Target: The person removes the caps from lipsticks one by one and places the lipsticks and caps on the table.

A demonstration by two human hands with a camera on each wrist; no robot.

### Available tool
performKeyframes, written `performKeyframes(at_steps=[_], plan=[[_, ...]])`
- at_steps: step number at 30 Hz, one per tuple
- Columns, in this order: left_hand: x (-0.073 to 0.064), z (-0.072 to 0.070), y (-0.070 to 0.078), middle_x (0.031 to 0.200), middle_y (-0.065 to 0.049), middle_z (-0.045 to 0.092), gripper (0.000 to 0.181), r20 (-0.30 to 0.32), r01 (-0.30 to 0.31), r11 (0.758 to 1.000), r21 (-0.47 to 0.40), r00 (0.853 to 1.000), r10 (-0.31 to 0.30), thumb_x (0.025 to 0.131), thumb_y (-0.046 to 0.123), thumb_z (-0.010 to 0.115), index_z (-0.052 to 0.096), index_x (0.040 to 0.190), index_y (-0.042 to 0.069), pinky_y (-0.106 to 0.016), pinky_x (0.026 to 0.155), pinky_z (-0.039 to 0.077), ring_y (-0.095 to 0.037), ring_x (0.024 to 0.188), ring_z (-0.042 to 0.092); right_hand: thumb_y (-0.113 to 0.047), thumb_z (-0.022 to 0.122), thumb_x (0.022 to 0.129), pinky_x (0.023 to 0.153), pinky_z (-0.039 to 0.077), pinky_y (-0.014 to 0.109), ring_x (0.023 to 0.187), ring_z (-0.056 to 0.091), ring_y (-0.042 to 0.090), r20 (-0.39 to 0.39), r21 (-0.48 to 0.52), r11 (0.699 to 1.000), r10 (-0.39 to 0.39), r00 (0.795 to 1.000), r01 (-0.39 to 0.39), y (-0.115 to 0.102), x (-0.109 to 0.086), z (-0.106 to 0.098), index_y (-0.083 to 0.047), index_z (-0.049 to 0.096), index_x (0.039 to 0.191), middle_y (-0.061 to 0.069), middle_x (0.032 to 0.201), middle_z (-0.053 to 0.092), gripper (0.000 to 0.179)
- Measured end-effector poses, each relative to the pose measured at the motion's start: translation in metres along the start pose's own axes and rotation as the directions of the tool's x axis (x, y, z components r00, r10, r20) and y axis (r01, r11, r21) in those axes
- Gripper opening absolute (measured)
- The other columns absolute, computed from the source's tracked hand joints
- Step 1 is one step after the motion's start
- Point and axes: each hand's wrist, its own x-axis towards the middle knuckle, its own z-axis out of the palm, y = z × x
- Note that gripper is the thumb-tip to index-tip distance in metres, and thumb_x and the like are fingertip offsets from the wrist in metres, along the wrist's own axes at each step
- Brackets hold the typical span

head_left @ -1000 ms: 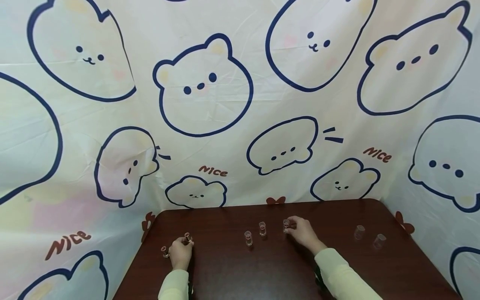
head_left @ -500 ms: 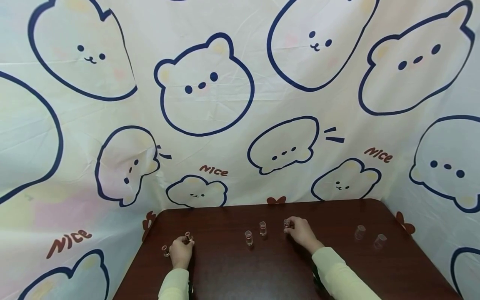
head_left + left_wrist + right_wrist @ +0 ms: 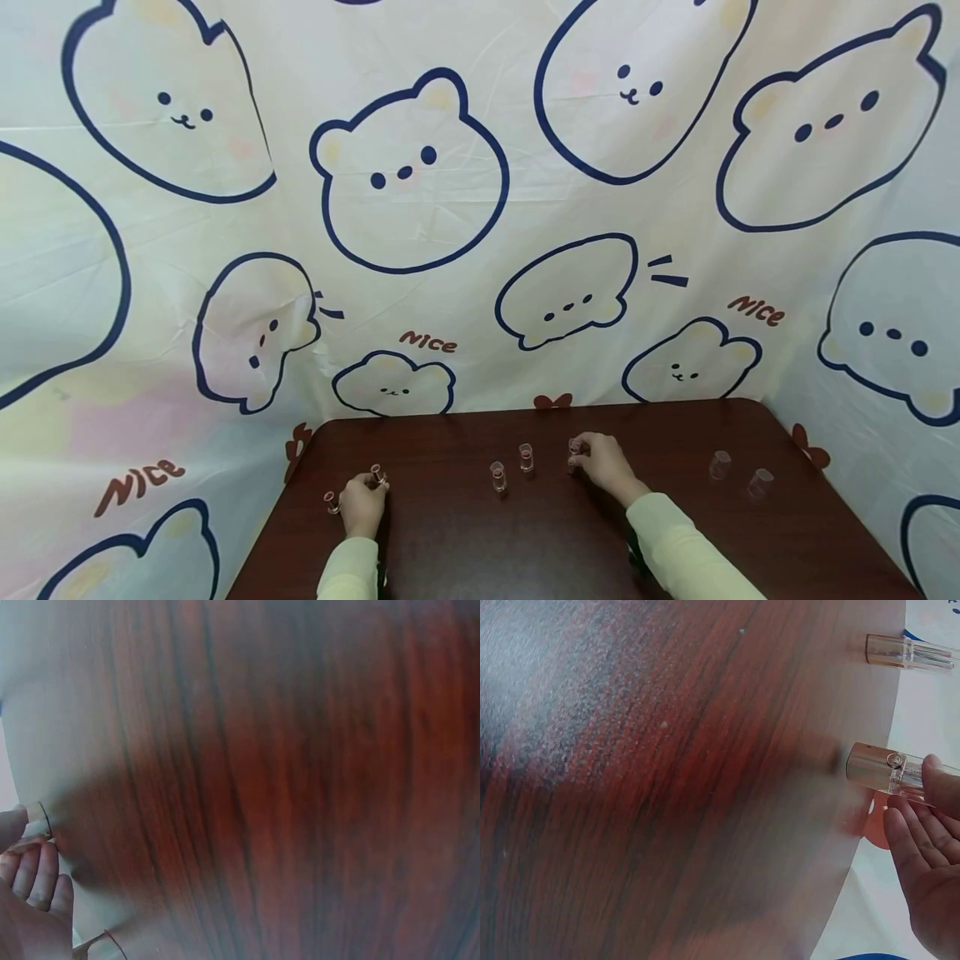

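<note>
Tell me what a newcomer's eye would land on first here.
Most likely the pale backdrop, whose big navy-outlined cartoon animal faces rise behind the dark brown table. After that, probably the two hands: the left hand holds a small container toward the table's left side, the right hand a similar container near the far edge.

I find the head view set back and high, facing forward and down across the table (image 3: 487, 550). Both wrist views sit close to the tabletop, turned sideways; the right one shares the right hand (image 3: 934, 877) and clear tube (image 3: 872, 766) with the head view.
</note>
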Motion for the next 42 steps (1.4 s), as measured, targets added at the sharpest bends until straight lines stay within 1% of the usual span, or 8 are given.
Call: performKeyframes(at_steps=[4, 10, 16, 24, 28, 33, 38, 42], plan=[[0.0, 0.001, -0.002, 0.091, -0.026, 0.067, 0.025, -0.007, -0.008, 1.0, 0.009, 1.0, 0.008, 0.083, 0.002, 0.073, 0.067, 0.102, -0.012, -0.054, 0.072, 0.047, -0.042, 0.084, 0.062, -0.004, 0.075, 0.083, 0.07, 0.053, 0.034, 0.081, 0.06, 0.015, -0.016, 0.004, 1.0, -0.011, 1.0, 0.012, -0.001, -0.001, -0.002, -0.008, 0.07, 0.094, 0.0, 0.086, 0.065, 0.013], [0.001, 0.002, -0.002, 0.091, -0.026, 0.067, 0.025, -0.011, -0.021, 1.0, 0.017, 1.0, 0.021, 0.082, 0.002, 0.073, 0.067, 0.103, -0.012, -0.054, 0.073, 0.047, -0.042, 0.085, 0.061, -0.004, 0.075, 0.083, 0.067, 0.054, 0.032, 0.078, 0.063, 0.014, -0.018, 0.068, 0.997, -0.025, 1.0, 0.026, -0.009, -0.003, -0.009, -0.006, 0.07, 0.095, -0.002, 0.084, 0.066, 0.013], [0.001, 0.0, 0.0, 0.09, -0.026, 0.068, 0.023, -0.002, -0.016, 1.0, 0.024, 1.0, 0.016, 0.082, 0.001, 0.073, 0.068, 0.1, -0.012, -0.054, 0.074, 0.047, -0.044, 0.086, 0.062, -0.004, 0.074, 0.083, 0.065, 0.053, 0.029, 0.076, 0.064, 0.011, -0.03, 0.119, 0.991, -0.051, 0.998, 0.054, -0.014, -0.007, -0.015, -0.006, 0.07, 0.095, -0.004, 0.082, 0.068, 0.012], [0.001, -0.002, 0.001, 0.088, -0.024, 0.068, 0.021, 0.021, -0.029, 0.999, 0.032, 0.999, 0.028, 0.082, 0.002, 0.074, 0.068, 0.099, -0.01, -0.054, 0.073, 0.046, -0.043, 0.085, 0.061, -0.007, 0.076, 0.083, 0.069, 0.054, 0.029, 0.078, 0.064, 0.012, -0.072, 0.143, 0.987, -0.069, 0.995, 0.079, -0.032, -0.015, -0.029, -0.012, 0.071, 0.095, -0.006, 0.084, 0.069, 0.014], [0.0, -0.005, 0.003, 0.089, -0.024, 0.068, 0.022, 0.032, -0.019, 0.999, 0.048, 0.999, 0.018, 0.083, 0.002, 0.073, 0.068, 0.1, -0.01, -0.054, 0.073, 0.047, -0.042, 0.084, 0.061, -0.009, 0.076, 0.082, 0.069, 0.054, 0.028, 0.08, 0.064, 0.012, -0.086, 0.162, 0.982, -0.08, 0.993, 0.094, -0.041, -0.018, -0.034, -0.013, 0.071, 0.097, -0.005, 0.087, 0.07, 0.016], [-0.001, -0.008, 0.006, 0.089, -0.025, 0.067, 0.022, 0.054, -0.025, 0.998, 0.059, 0.998, 0.022, 0.084, 0.002, 0.073, 0.068, 0.101, -0.011, -0.053, 0.069, 0.047, -0.041, 0.08, 0.061, -0.011, 0.076, 0.084, 0.072, 0.054, 0.029, 0.083, 0.066, 0.013, -0.092, 0.218, 0.969, -0.096, 0.991, 0.114, -0.052, -0.023, -0.041, -0.013, 0.072, 0.1, -0.005, 0.09, 0.07, 0.017], [-0.001, -0.009, 0.006, 0.085, -0.024, 0.067, 0.021, 0.061, -0.045, 0.997, 0.063, 0.997, 0.041, 0.082, 0.002, 0.073, 0.068, 0.098, -0.011, -0.053, 0.067, 0.046, -0.04, 0.075, 0.061, -0.013, 0.076, 0.084, 0.076, 0.054, 0.031, 0.09, 0.066, 0.017, -0.064, 0.306, 0.949, -0.062, 0.996, 0.079, -0.064, -0.029, -0.05, -0.012, 0.071, 0.106, -0.002, 0.096, 0.07, 0.022], [0.0, -0.009, 0.007, 0.082, -0.023, 0.067, 0.019, 0.063, -0.058, 0.995, 0.078, 0.997, 0.053, 0.082, 0.002, 0.074, 0.068, 0.096, -0.01, -0.052, 0.067, 0.046, -0.038, 0.073, 0.061, -0.015, 0.076, 0.084, 0.078, 0.055, 0.03, 0.093, 0.066, 0.02, -0.048, 0.379, 0.924, -0.042, 0.998, 0.057, -0.071, -0.033, -0.054, -0.009, 0.07, 0.11, 0.002, 0.1, 0.07, 0.027]])
